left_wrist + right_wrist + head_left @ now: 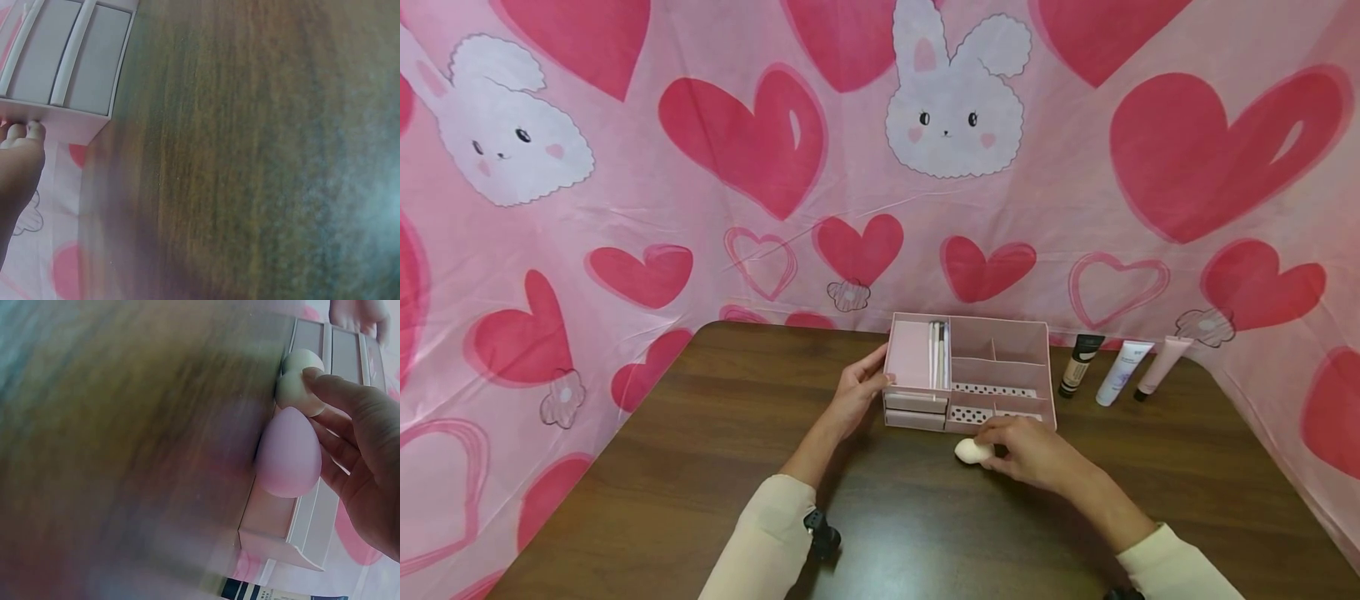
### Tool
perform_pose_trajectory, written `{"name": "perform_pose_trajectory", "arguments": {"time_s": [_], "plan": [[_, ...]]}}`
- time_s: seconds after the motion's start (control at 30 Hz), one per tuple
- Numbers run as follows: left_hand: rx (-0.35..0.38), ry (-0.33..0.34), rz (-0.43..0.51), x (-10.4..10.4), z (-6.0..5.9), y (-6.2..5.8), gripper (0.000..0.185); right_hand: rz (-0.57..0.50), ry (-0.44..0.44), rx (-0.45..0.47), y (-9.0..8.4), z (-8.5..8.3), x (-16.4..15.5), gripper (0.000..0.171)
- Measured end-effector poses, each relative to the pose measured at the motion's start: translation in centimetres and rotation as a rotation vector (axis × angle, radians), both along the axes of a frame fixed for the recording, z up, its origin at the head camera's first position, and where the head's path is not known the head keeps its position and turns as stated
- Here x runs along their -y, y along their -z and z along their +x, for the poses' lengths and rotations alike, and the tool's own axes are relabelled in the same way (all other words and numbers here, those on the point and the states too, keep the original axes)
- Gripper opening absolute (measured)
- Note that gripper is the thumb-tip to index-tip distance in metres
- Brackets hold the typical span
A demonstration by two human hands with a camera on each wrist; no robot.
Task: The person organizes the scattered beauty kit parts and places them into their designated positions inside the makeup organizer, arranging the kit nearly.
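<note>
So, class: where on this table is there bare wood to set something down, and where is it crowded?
Bare wood lies left of the pink organizer, beyond the left hand, and along the near table edge between the sleeves. It is crowded in front of the organizer, where the right hand holds a cream sponge, and around the three tubes.

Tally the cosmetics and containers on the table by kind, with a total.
Tubes standing right of the organizer: 3 (black-capped tube, white tube, pink tube)
Makeup sponges by the right hand: 2 (white sponge, pink sponge)
Pink organizer: 1
Total: 6
</note>
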State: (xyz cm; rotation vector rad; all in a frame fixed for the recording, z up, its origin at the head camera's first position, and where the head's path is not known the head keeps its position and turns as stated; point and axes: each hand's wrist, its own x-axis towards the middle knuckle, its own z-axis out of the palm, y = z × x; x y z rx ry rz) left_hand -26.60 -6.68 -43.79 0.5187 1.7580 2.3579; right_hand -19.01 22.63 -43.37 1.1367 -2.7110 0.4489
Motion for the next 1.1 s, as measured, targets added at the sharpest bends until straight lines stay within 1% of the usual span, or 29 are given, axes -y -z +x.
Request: {"name": "perform_pose_trajectory", "arguments": {"time_s": [0.13, 0.4, 0.6, 0.77, 1.1], "plan": [[0.001, -0.004, 0.000, -0.04, -0.07, 0.08, 0.065, -0.005, 0.006, -0.009, 0.06, -0.05, -0.07, 0.020], [0.013, -0.018, -0.007, -0.09, -0.16, 0.16, 0.065, -0.031, -0.011, -0.019, -0.07, -0.07, -0.06, 0.019], [0.009, -0.015, -0.001, -0.14, -0.12, 0.07, 0.065, -0.032, -0.004, -0.031, 0.09, -0.09, -0.15, 0.020], [0.004, -0.026, 0.000, -0.18, -0.07, -0.03, 0.064, -0.056, -0.002, -0.036, 0.26, -0.21, -0.18, 0.020], [0.002, -0.028, -0.015, -0.12, -0.05, -0.02, 0.065, -0.089, 0.007, -0.015, 0.43, -0.20, -0.39, 0.021]]}}
